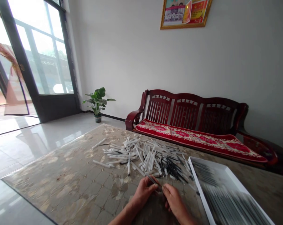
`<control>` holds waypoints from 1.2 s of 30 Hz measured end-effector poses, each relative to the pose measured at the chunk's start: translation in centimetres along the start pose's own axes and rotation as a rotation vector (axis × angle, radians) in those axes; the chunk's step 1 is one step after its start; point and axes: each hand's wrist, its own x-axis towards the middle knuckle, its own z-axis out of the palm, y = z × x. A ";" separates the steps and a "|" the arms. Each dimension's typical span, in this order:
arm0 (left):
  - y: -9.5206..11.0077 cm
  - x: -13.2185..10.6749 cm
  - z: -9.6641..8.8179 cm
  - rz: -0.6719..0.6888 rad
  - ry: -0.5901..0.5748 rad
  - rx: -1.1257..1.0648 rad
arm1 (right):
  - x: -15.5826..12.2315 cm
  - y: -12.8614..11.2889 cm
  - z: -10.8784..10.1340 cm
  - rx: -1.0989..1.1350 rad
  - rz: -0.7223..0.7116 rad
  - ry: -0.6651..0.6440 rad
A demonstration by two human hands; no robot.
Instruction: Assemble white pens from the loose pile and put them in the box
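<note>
My left hand [144, 191] and my right hand [173, 197] meet near the front edge of a patterned glass-topped table [68, 181]. Both are closed in a pinch on one thin pen part [153, 180], a slim grey stick that juts up and to the left from between the fingers. Just beyond the hands lies a loose heap of white pen barrels [136, 153] mixed with thin black refills [173, 168]. To the right of my right hand stands a white tray [198, 184] lined with rows of dark pens.
A dark red wooden bench [190, 109] with a red patterned cushion stands behind the table. A potted plant [98, 101] sits in the corner by a glass door [38, 50]. A framed picture [185, 12] hangs on the wall. Glossy tiled floor lies to the left.
</note>
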 end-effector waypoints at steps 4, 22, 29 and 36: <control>-0.2 -0.2 -0.4 0.046 0.129 0.351 | 0.1 1.1 0.1 0.064 0.009 0.088; 6.9 3.8 -8.0 0.032 0.156 1.362 | -0.6 0.9 0.7 0.254 0.018 0.169; 7.0 3.9 -6.6 0.108 0.168 1.327 | -0.3 1.3 0.7 0.265 0.013 0.219; 3.9 2.2 -3.3 -0.076 0.464 -0.015 | -0.4 1.6 0.8 0.126 -0.143 0.220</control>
